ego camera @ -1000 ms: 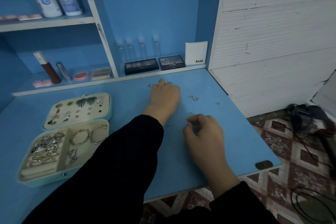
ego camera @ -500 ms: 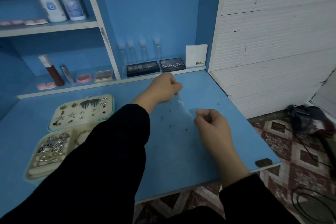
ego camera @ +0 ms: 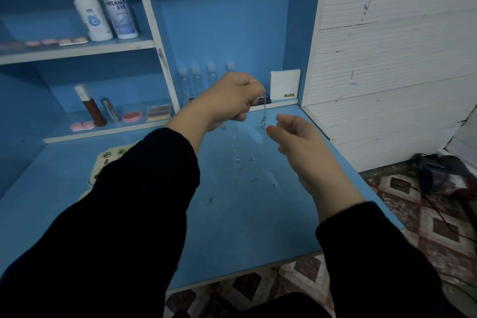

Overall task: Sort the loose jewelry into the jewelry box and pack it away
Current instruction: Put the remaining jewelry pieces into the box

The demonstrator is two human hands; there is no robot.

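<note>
My left hand (ego camera: 232, 97) is raised above the blue desk (ego camera: 245, 227) and pinches a thin silver chain (ego camera: 263, 113) that dangles from its fingers. My right hand (ego camera: 296, 137) hovers just right of the chain's lower end, fingers loosely curved, holding nothing. Several small silver jewelry pieces (ego camera: 251, 179) lie scattered on the desk below the hands. The jewelry box (ego camera: 108, 156) lies at the left, mostly hidden behind my left sleeve; only a corner of its lid with earrings shows.
Shelves at the back hold two white bottles (ego camera: 105, 10), small clear vials (ego camera: 196, 80), makeup items (ego camera: 157, 112) and a white card (ego camera: 285, 85). A white panel wall (ego camera: 387, 59) stands at right. The desk's front edge drops to a patterned floor with cables (ego camera: 444, 214).
My left hand lifted off the desk, drawing the chain up until it hangs free. My right hand rose from the desk and opened beside the chain. My left sleeve now covers most of the box.
</note>
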